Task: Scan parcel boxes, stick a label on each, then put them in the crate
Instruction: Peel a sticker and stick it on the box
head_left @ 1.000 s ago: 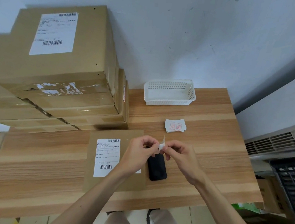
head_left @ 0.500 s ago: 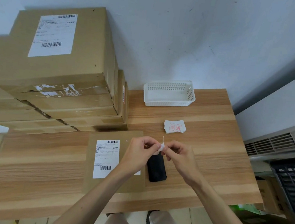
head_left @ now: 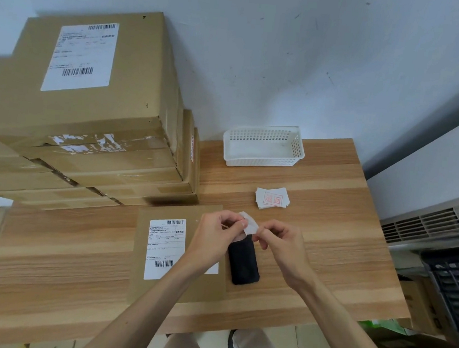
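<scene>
Both hands meet above the worktop (head_left: 328, 238), and between them they pinch one small white sticker (head_left: 248, 225); the left hand (head_left: 214, 239) grips one edge with curled fingertips, the right hand (head_left: 278, 242) grips the other, which reads as peeling the label from its backing, though the backing itself is too small to make out; holding it up and clear of the wood probably keeps the sticky face off everything until it is wanted. Directly beneath the left hand lies the flat parcel box (head_left: 177, 255), shipping label up, so the sticker has only a short way down to it; a black handheld scanner (head_left: 243, 264) lies just beside the box's right edge, under the gap between the wrists. Spare stickers with red print (head_left: 272, 198) sit in a small pile beyond the hands; a white perforated basket (head_left: 264, 146) stands further back; a stack of cartons (head_left: 87, 133) fills the left.
</scene>
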